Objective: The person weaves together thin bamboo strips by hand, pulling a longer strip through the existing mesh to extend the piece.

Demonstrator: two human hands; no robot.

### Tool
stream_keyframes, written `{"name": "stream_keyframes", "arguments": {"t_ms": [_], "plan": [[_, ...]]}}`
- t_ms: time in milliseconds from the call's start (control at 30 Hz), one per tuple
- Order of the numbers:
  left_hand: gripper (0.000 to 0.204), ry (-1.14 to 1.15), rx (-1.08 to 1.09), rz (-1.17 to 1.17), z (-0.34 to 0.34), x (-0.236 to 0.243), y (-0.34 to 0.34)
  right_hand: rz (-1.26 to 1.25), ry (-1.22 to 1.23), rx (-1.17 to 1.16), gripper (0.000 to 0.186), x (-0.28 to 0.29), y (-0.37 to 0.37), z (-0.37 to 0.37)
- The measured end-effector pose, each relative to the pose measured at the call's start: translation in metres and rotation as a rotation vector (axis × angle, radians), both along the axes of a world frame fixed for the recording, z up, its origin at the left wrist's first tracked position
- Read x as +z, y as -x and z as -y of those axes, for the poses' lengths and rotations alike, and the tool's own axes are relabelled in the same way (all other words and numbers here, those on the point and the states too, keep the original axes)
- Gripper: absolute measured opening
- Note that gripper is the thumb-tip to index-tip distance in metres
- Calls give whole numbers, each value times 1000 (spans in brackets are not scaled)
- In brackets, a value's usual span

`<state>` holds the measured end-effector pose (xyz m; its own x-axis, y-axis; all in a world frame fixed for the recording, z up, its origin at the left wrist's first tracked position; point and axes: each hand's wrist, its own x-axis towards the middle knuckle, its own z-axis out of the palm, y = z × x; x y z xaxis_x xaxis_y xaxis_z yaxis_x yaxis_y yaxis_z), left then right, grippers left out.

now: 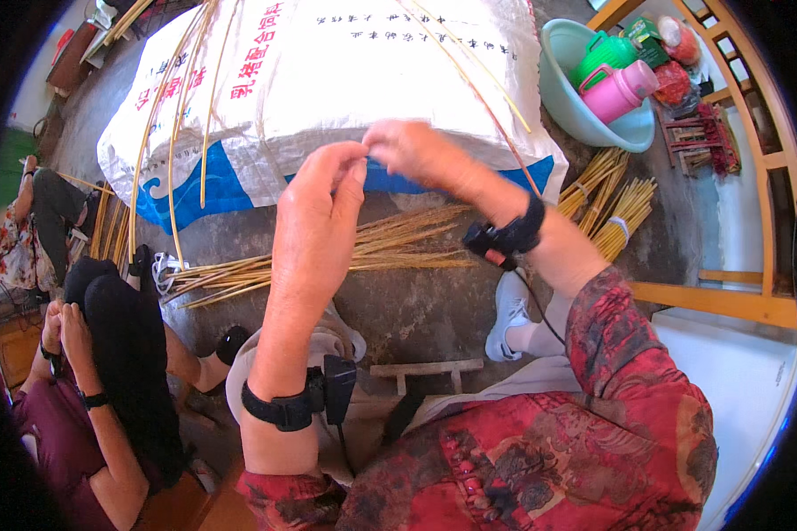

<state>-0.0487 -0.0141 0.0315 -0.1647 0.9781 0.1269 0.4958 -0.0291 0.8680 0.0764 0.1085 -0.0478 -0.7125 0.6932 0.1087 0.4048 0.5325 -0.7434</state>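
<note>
My left hand (314, 217) is raised over the near edge of a stuffed white woven sack (372, 80), thumb and fingertips pinched together. My right hand (421, 159) meets it at the fingertips, its fingers curled and a little blurred. Whatever the two hands pinch between them is too small or hidden to make out. Long thin straw-coloured stalks (179, 124) lie over the sack's left side, and a darker stalk (496, 124) slants across its right side. Below the hands, a loose bundle of stalks with brushy ends (398, 243) rests on the floor.
Tied stalk bundles (624, 221) stand right of the sack. Beyond them, a light blue basin (558, 97) holds a green and a pink flask. A wooden frame (757, 305) borders the right. At left sits a co-worker (71, 425) with hands together; another person is farther back.
</note>
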Motion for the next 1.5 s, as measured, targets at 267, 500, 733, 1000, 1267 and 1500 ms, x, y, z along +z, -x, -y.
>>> {"name": "stream_keyframes", "arguments": {"t_ms": [267, 500, 733, 1000, 1267, 1500], "plan": [[17, 87, -73, 173, 6, -6, 7, 549, 182, 114, 19, -159, -12, 39], [19, 132, -176, 35, 19, -14, 10, 700, 104, 26, 22, -247, -16, 49], [18, 186, -218, 24, 18, -12, 7, 559, -14, -280, 25, -296, -13, 41], [17, 232, -210, 24, 24, -16, 2, 823, -52, 71, 25, -241, 7, 36], [18, 159, -331, -29, 22, -21, -11, 754, -41, 51, 23, -251, 14, 34], [19, 178, -368, -2, 18, -17, -19, 705, -14, 58, 22, -255, 15, 41]]}}
